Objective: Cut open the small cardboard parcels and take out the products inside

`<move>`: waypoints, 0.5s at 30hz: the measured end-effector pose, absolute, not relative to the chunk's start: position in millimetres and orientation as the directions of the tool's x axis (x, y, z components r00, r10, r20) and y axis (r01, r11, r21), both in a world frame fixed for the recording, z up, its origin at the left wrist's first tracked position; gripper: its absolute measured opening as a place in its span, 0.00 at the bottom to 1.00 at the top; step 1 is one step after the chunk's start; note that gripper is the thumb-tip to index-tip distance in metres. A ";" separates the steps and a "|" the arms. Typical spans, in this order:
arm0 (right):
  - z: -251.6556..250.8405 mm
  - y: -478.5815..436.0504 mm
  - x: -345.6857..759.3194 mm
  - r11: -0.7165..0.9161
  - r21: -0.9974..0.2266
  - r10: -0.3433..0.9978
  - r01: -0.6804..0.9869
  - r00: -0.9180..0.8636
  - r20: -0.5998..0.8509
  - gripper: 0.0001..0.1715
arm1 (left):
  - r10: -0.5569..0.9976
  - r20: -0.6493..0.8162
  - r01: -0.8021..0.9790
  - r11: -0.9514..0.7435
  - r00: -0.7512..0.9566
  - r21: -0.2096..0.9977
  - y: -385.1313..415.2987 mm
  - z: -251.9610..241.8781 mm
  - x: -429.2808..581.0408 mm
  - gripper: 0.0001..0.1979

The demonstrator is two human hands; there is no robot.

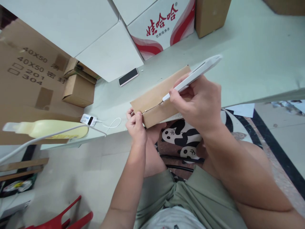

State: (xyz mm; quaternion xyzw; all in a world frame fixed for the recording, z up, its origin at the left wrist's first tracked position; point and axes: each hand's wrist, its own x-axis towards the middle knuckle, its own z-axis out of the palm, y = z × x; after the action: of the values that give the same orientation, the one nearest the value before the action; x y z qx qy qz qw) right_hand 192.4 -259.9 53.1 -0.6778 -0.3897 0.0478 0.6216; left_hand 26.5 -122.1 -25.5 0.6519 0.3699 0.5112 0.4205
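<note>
A small brown cardboard box lies at the table's near edge, with a dark seam running along its top. My left hand grips its left end, thumb on top near the seam and fingers on the far side. Held in my right hand is a white box cutter, its handle pointing up to the right. The cutter's front end touches the box at the seam. The blade itself is too small to make out clearly.
A phone lies beyond the box. White cartons and brown boxes stand at the back and left. A pale yellow bottle and a white device with a cable are on the left. A red plastic chair stands below.
</note>
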 end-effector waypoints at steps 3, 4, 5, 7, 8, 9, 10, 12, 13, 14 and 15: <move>51.5 -259.2 193.7 0.069 -0.880 0.598 0.470 0.686 0.414 0.08 | 0.912 0.359 0.061 -0.377 0.197 0.924 -120.9 -25.4 27.9 0.25; 50.6 -259.0 194.6 0.065 -0.882 0.601 0.468 0.687 0.409 0.08 | 0.913 0.360 0.060 -0.378 0.193 0.924 -120.3 -25.3 28.3 0.25; 49.6 -258.8 195.5 0.063 -0.883 0.600 0.466 0.689 0.407 0.08 | 0.913 0.362 0.058 -0.378 0.191 0.924 -119.7 -25.1 28.8 0.25; 47.7 -258.8 196.9 0.066 -0.881 0.587 0.469 0.696 0.414 0.09 | 0.914 0.360 0.053 -0.375 0.187 0.925 -118.5 -24.7 29.6 0.25; 46.9 -258.8 197.3 0.067 -0.880 0.577 0.471 0.701 0.419 0.09 | 0.916 0.357 0.049 -0.371 0.184 0.927 -117.9 -24.4 29.9 0.25; 46.3 -258.8 197.4 0.067 -0.880 0.567 0.471 0.707 0.422 0.10 | 0.919 0.351 0.042 -0.364 0.181 0.931 -117.5 -24.0 30.2 0.25; 46.1 -258.9 197.4 0.065 -0.882 0.559 0.467 0.715 0.420 0.10 | 0.922 0.343 0.034 -0.355 0.179 0.934 -117.3 -23.5 30.4 0.25; 46.8 -259.2 197.0 0.061 -0.888 0.549 0.456 0.728 0.411 0.10 | 0.927 0.332 0.018 -0.340 0.174 0.940 -117.5 -22.5 30.5 0.25; 47.7 -259.3 196.7 0.060 -0.890 0.547 0.451 0.731 0.407 0.10 | 0.928 0.329 0.014 -0.337 0.173 0.941 -117.9 -22.0 30.5 0.25; 48.7 -259.4 196.4 0.060 -0.891 0.546 0.450 0.733 0.407 0.10 | 0.928 0.329 0.014 -0.336 0.174 0.942 -118.3 -21.6 30.4 0.25; 49.7 -259.3 196.2 0.059 -0.890 0.544 0.452 0.733 0.409 0.10 | 0.927 0.330 0.019 -0.338 0.178 0.941 -118.8 -21.4 30.3 0.25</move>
State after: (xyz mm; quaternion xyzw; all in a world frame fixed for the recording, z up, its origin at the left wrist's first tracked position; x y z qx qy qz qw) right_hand 196.2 -259.3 49.7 -0.6849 -0.3634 0.0363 0.6305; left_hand 30.3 -118.8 -21.4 0.6312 0.3747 0.5203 0.4364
